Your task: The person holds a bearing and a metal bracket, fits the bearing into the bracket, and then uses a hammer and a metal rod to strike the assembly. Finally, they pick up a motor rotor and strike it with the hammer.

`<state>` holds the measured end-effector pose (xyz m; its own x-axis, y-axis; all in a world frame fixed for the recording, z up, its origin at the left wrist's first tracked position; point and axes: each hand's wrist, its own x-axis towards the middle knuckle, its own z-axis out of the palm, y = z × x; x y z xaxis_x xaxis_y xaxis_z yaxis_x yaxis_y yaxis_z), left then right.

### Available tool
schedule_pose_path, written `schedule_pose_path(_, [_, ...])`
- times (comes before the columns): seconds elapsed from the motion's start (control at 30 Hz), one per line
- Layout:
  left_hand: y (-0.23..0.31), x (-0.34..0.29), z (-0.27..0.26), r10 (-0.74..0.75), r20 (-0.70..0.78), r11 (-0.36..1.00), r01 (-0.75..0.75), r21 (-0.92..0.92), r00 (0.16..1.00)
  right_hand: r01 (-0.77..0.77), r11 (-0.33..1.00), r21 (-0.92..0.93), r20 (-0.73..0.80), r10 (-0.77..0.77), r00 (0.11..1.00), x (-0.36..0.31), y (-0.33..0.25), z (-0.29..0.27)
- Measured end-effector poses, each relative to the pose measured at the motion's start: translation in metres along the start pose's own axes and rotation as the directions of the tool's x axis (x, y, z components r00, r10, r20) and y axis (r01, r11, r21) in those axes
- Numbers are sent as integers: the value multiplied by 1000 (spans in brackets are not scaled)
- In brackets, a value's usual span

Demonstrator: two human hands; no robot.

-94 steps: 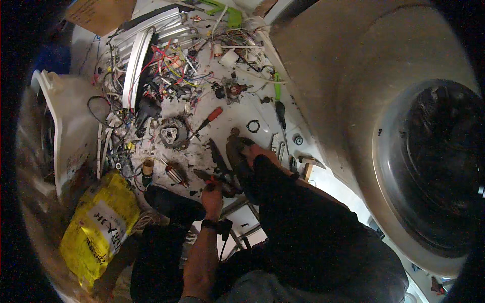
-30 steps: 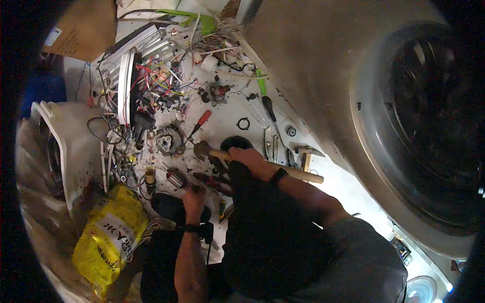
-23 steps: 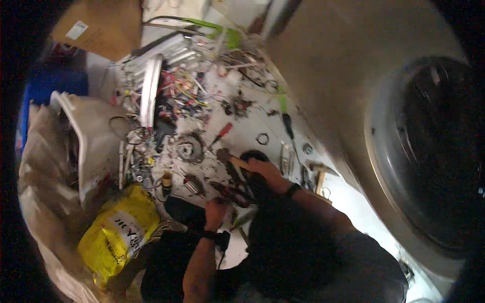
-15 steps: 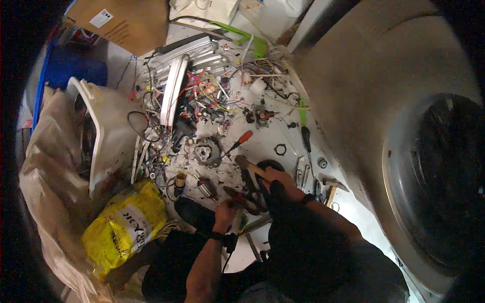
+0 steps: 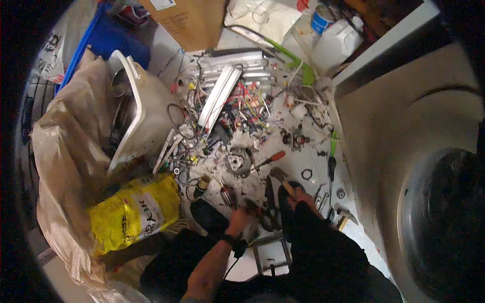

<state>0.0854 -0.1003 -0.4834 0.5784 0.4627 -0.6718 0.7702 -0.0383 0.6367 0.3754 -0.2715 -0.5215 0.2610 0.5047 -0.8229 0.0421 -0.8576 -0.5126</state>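
My left hand is low in the middle of the floor, fingers curled around red-handled pliers; a dark band sits on its wrist. Just to its right my right hand, in a dark sleeve, grips a wooden-handled hammer whose grey head points up and left. Both hands hover over a small dark piece between them that I cannot make out. A square metal frame lies under my forearms.
Loose wires, screws and parts litter the white floor. A red-handled screwdriver, a round metal part and a green-handled screwdriver lie ahead. A white tub, a yellow bag, and a pale sack are left. A washing machine drum fills the right.
The view has swung about over the same floor. My right hand with the hammer has drawn in closer to my left hand, which has stayed by the pliers.
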Motion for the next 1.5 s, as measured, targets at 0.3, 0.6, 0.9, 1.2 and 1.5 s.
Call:
schedule_pose_path(0.3, [67, -8, -95, 50, -151, 998, -44, 47, 987, -14, 870, -493, -158, -74, 985, -55, -135, 32])
schedule_pose_path(0.6, [83, 31, -213, 102, -402, 990, -53, 133, 910, -37, 852, -522, -144, -46, 989, -46, -128, 32])
schedule_pose_path(0.9, [36, 14, -230, -59, -445, 979, 139, 148, 893, -55, 960, -273, -67, 38, 997, -46, -124, 30])
schedule_pose_path(1.2, [10, 29, -212, -178, -408, 938, 280, 206, 895, -75, 847, -526, -104, 23, 994, -31, -114, 30])
schedule_pose_path(1.5, [-11, 49, -233, 30, -737, 986, 100, 131, 675, -93, 934, -345, -127, 52, 990, -37, -120, 33])
